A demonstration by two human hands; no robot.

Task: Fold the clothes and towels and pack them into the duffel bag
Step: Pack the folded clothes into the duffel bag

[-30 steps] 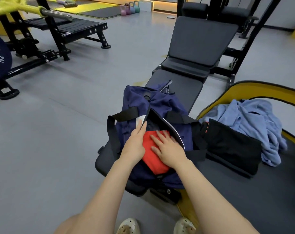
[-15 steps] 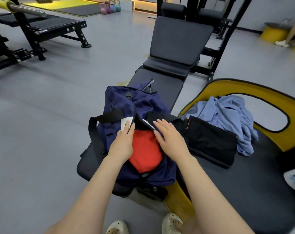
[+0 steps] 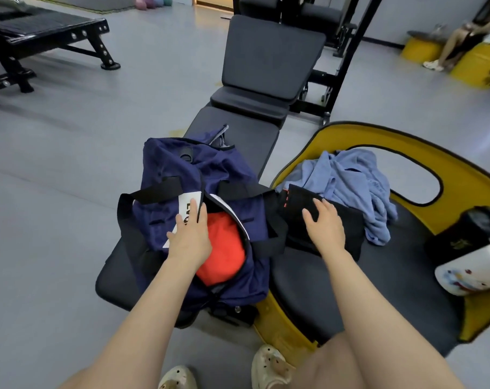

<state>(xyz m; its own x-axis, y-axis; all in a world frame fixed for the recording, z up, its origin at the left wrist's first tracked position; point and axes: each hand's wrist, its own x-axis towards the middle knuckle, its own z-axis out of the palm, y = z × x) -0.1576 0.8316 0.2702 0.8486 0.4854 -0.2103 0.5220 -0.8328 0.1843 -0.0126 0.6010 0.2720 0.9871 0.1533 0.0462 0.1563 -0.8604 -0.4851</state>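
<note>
A navy duffel bag with black straps lies open on the near end of a black gym bench. A folded red garment lies inside its opening. My left hand holds the left edge of the opening, fingers over the rim by a white label. To the right, a folded black garment with a red mark lies on a yellow-rimmed black seat. My right hand rests flat on that black garment, fingers spread. A crumpled light-blue garment lies behind it.
A white patterned object and a dark bag sit at the right edge of the seat. The bench's backrest rises behind the duffel. A black machine frame stands at the far left. A person sits on yellow drums at the far right.
My right hand has left the bag's opening and moved right onto the folded black garment. My left hand stays on the bag's edge. The view has swung to the right.
</note>
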